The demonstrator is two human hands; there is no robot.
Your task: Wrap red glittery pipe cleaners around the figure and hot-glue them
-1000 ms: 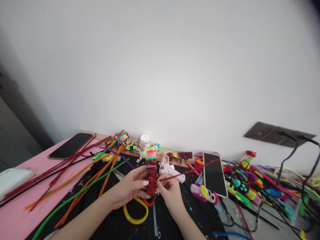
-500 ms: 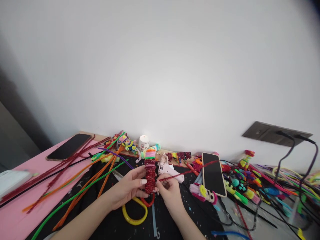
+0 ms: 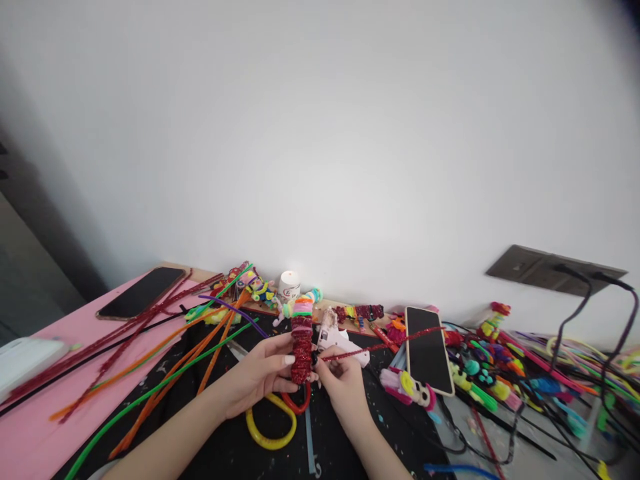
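Both hands meet over the black, paint-flecked work mat (image 3: 350,440). Left hand (image 3: 260,377) is curled around a stubby upright roll of sparkly red pipe cleaner (image 3: 301,347), thumb in front and fingers behind, gripping its lower half. Right hand (image 3: 340,383) is pinched shut, fingertips (image 3: 320,363) clamping the near end of a long glittery red pipe-cleaner strand (image 3: 380,343) right against the side of the roll. That strand runs up and to the right, passing across the top of a black phone in a pale case (image 3: 427,350) lying face up on the mat. The roll stands just above the mat in the middle of the view, capped with bands of pink, orange and green fuzz (image 3: 303,308).

A pink table surface (image 3: 60,427) fills the left side, carrying a second dark phone (image 3: 143,292) and a fan of long orange, green and dark red pipe cleaners (image 3: 165,360). On the right a tangle of many-coloured pipe-cleaner pieces (image 3: 505,373) sprawls beside black cables (image 3: 575,313). A white glue gun (image 3: 337,337) lies just behind the hands. Under them sits a yellow loop of fuzzy wire (image 3: 270,427), and near the wall a small white tub (image 3: 289,283).
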